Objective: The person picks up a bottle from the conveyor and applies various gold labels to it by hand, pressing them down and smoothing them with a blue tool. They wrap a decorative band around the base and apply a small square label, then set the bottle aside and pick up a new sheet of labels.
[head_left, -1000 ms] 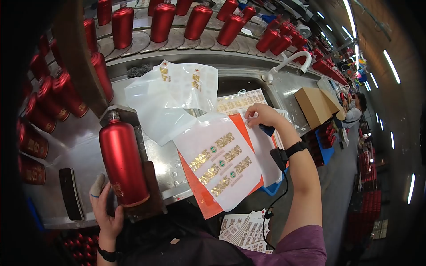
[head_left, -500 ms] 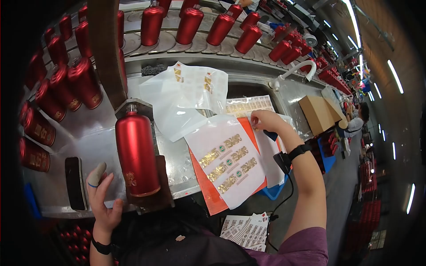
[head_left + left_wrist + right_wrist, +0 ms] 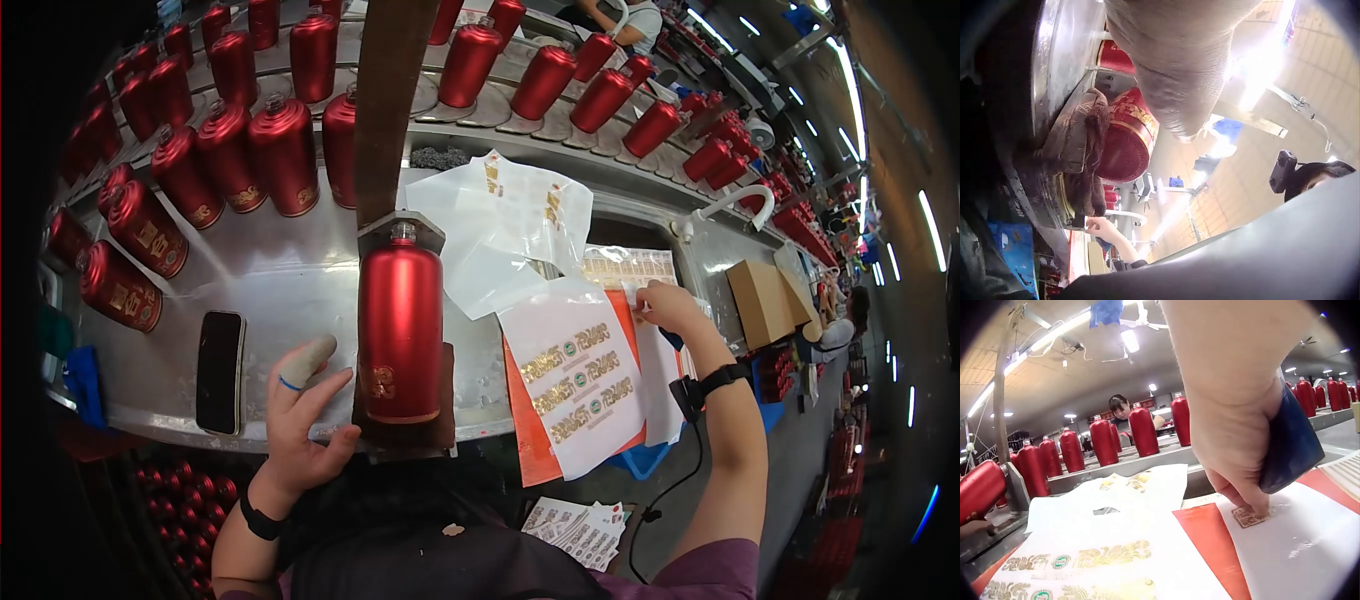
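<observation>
A glossy red bottle (image 3: 402, 330) lies tilted on a cloth-covered rest, its neck in a metal holder. My left hand (image 3: 305, 425) is beside the bottle's base, fingers spread loosely and holding nothing; a pale finger cot (image 3: 308, 362) covers one finger. My right hand (image 3: 672, 308) is over a white sheet (image 3: 657, 390) on the right. Its fingertips pinch at a small gold decal (image 3: 1249, 517) on that sheet, while a dark blue flat scraper (image 3: 1291, 444) is tucked in the palm. A decal sheet (image 3: 580, 440) with gold lettering lies left of it, on an orange folder (image 3: 535, 455).
Red bottles (image 3: 285, 150) stand at the left and along a conveyor (image 3: 490, 118) behind. A phone (image 3: 220, 370) lies left of my left hand. Translucent sheets (image 3: 500, 230) lie past the bottle, near a faucet (image 3: 735, 200); a cardboard box (image 3: 770, 300) is at the right.
The head view has swung left, so the bench appears further right. My left hand's fingers have opened out a little from the bottle. The right hand stays at the white sheet.
</observation>
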A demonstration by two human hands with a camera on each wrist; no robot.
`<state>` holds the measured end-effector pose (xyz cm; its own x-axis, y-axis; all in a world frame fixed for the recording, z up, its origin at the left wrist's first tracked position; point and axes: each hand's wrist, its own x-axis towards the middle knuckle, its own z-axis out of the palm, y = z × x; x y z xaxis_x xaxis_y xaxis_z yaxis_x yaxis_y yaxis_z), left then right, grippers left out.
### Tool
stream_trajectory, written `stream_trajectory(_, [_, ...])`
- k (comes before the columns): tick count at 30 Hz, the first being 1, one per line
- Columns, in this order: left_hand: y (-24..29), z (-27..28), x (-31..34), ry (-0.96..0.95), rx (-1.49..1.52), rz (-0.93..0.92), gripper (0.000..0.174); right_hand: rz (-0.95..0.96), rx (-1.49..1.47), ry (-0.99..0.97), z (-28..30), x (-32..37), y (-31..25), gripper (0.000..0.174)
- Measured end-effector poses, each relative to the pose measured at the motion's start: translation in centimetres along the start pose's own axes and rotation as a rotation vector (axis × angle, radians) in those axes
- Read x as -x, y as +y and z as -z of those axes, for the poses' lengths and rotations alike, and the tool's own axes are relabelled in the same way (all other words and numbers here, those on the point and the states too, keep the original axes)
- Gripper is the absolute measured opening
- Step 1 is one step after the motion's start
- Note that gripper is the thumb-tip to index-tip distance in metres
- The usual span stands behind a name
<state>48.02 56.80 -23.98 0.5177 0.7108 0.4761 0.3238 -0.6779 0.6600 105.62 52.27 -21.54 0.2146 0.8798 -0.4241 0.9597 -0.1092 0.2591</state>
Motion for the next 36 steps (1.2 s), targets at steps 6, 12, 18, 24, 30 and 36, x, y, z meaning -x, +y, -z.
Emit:
stream_trajectory(6, [0.3,-0.5,0.0,0.007,0.066,0.026,0.047,0.01,-0.063,-0.027,0.1,1.0,0.3,0.011])
stream_trajectory(12, [0.9,-0.2,-0.8,0.005,0.043,0.012,0.046,0.117,-0.692,0.173,4.9,2.5,-5.1,0.017])
stream_trajectory(18, [3.0,-0.1,-4.4,0.012,0.028,-0.112,0.045,0.448,-1.4,-0.006,8.5,5.8,-15.6,0.032])
stream_trajectory(24, [5.4,-0.9,-7.1,0.045,0.028,-0.202,0.053,0.527,-1.768,-0.117,10.1,7.7,-22.6,0.011])
stream_trajectory(30, [6.3,-2.0,-6.7,0.12,0.105,-0.201,0.048,0.324,-2.103,-0.08,11.3,9.5,-26.5,0.008])
stream_trajectory(36, [5.9,-1.7,-6.0,0.255,-0.073,-0.402,0.029,0.398,-2.147,-0.183,10.4,9.9,-27.9,0.008])
